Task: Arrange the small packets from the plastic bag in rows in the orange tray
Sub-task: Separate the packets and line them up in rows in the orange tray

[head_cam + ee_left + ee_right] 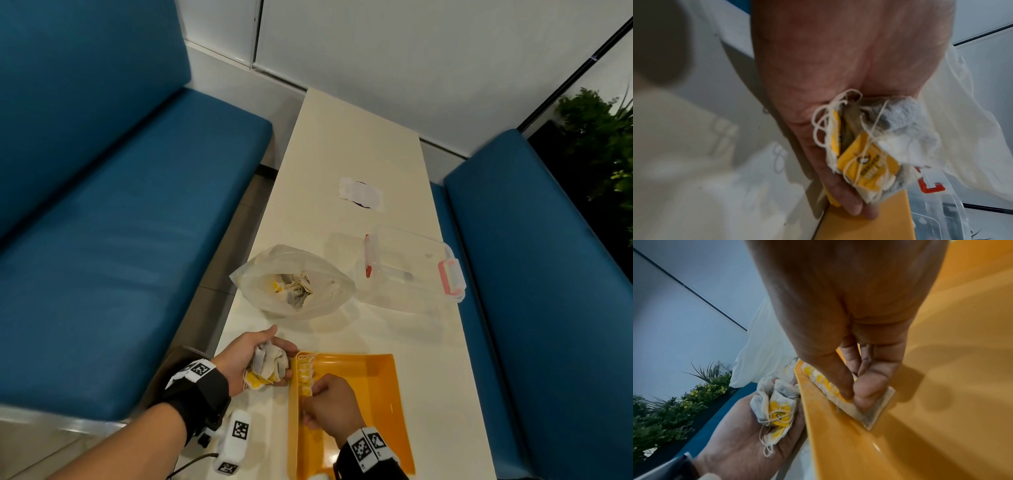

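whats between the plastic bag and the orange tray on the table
In the head view, the left hand with its bunch of packets sits between plastic bag and orange tray; elsewhere only bare table.

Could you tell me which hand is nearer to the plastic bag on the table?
Left. The left hand holds a bunch of packets just in front of the plastic bag, beside the orange tray; the right hand is farther back, inside the tray.

The room is dim and soft. A small white shine sits on the smooth orange plastic tray (875,447), just below the right hand (859,337), whose dark shadow falls beside it. Around the left hand (838,81) everything looks blurry. The straight wall lines bend near the edges.
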Demonstrator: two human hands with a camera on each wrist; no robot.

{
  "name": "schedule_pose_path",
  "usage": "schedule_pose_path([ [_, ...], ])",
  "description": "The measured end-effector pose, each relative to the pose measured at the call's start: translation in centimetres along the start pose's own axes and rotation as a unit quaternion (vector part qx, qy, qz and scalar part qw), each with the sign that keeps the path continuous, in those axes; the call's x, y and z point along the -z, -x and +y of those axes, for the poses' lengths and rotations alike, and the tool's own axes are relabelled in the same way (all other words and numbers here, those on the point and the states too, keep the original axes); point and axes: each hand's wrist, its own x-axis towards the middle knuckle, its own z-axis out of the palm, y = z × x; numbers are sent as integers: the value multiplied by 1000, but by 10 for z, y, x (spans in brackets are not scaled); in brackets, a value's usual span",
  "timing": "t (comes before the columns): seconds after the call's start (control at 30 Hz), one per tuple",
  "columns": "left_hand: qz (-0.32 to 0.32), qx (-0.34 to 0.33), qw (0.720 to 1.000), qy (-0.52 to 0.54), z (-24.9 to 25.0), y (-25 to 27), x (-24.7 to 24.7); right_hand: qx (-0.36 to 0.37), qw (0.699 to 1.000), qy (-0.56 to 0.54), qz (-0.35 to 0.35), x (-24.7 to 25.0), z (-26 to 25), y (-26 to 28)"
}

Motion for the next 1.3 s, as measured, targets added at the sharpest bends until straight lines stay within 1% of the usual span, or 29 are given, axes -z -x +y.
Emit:
schedule_pose_path([
  [0.17, 2, 4, 1000, 4, -1, 3, -1, 21, 1000, -6, 13, -1, -4, 0],
  [0.23, 1, -1, 1000, 23, -2, 3, 0, 16, 1000, 1, 12, 0, -5, 1],
  [0.3, 5, -12, 998, 59, -1, 4, 3, 21, 999, 23, 27, 6, -8, 4],
  [0.37, 20, -21, 994, 109, 1, 4, 5, 75, 991, 85, 63, 14, -13, 9],
  [0.43, 30, -21, 985, 167, 4, 6, 5, 192, 968, 128, 98, 19, -22, 17],
  [0.47, 30, -18, 981, 191, 6, 6, 3, 259, 951, 139, 97, 20, -27, 22],
  [0.53, 29, -15, 972, 231, 7, 7, -1, 361, 913, 178, 59, 15, -36, 30],
  [0.6, 21, -11, 964, 267, 7, 8, -6, 407, 884, 229, 22, 6, -42, 35],
  [0.67, 13, -13, 956, 293, 8, 9, -12, 431, 863, 264, 17, -2, -45, 34],
  [0.7, 10, -14, 953, 301, 8, 10, -15, 439, 855, 276, 20, -6, -46, 33],
  [0.77, 4, -15, 949, 314, 9, 12, -19, 441, 849, 290, 22, -12, -46, 30],
  [0.9, -8, -20, 947, 320, 10, 14, -23, 450, 851, 270, 34, -17, -45, 25],
  [1.0, -5, -32, 948, 318, 9, 12, -20, 446, 873, 196, 24, -15, -44, 24],
  [1.07, -1, -35, 947, 321, 8, 10, -15, 423, 896, 130, 15, -11, -44, 26],
  [1.17, 6, -42, 946, 321, 8, 9, -11, 364, 930, 53, 2, -2, -48, 31],
  [1.23, 14, -47, 945, 324, 7, 9, -10, 336, 941, 36, 3, 6, -50, 36],
  [1.3, 22, -47, 945, 322, 6, 8, -10, 319, 946, 55, 11, 14, -50, 36],
])
